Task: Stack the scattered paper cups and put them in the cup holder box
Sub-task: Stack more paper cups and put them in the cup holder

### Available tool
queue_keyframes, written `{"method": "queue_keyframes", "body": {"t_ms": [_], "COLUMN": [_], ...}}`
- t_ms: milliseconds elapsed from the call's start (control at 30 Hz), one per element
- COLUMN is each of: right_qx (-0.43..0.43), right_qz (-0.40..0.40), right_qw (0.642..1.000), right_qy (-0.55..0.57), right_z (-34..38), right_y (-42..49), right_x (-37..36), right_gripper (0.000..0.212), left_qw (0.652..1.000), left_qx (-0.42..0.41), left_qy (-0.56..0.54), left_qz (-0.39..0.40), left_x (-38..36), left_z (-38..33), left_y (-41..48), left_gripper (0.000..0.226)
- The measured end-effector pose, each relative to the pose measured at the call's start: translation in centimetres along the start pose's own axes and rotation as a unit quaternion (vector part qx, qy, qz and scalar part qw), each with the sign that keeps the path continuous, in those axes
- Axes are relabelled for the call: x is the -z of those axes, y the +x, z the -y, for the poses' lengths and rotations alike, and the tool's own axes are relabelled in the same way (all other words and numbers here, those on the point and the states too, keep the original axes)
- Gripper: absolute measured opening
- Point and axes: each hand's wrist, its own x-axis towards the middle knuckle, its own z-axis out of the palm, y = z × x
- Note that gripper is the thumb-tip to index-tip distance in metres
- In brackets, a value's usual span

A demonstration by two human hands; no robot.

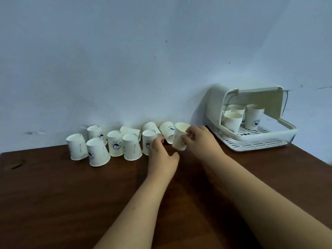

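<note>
Several white paper cups with a blue logo stand upside down or lie on their sides along the wall on the brown table. My right hand grips one upright cup just above the table, mouth up. My left hand rests with its fingers on an upside-down cup beside it; whether it grips the cup is unclear. The white cup holder box stands at the right with its lid raised, and stacks of cups stand inside on its rack.
A pale blue wall rises right behind the cups and the box. The table's left edge lies near the leftmost cup, and its right edge runs down past the box. A dark mark sits on the table at the far left.
</note>
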Motion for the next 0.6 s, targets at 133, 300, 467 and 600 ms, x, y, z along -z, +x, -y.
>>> {"method": "queue_keyframes", "body": {"t_ms": [133,300,467,600], "right_qx": [0.037,0.042,-0.022,-0.106], "right_qz": [0.043,0.119,0.060,0.025], "right_qw": [0.995,0.981,0.985,0.984], "right_qy": [0.077,0.150,0.160,0.141], "right_z": [3.0,6.8,9.1,8.7], "right_y": [-1.9,-3.2,-2.3,-1.4], "right_x": [1.3,0.6,-4.3,-9.2], "right_gripper": [0.022,0.040,0.035,0.068], "left_qw": [1.000,0.999,0.999,0.997], "left_qx": [0.001,0.008,0.035,0.060], "left_qy": [0.015,0.027,0.010,-0.026], "left_qz": [0.020,0.017,-0.005,-0.045], "left_x": [2.8,9.3,14.4,15.2], "left_z": [-1.8,-0.7,4.0,6.4], "left_y": [0.2,-1.3,-3.5,-3.8], "left_gripper": [0.080,0.052,0.052,0.047]}}
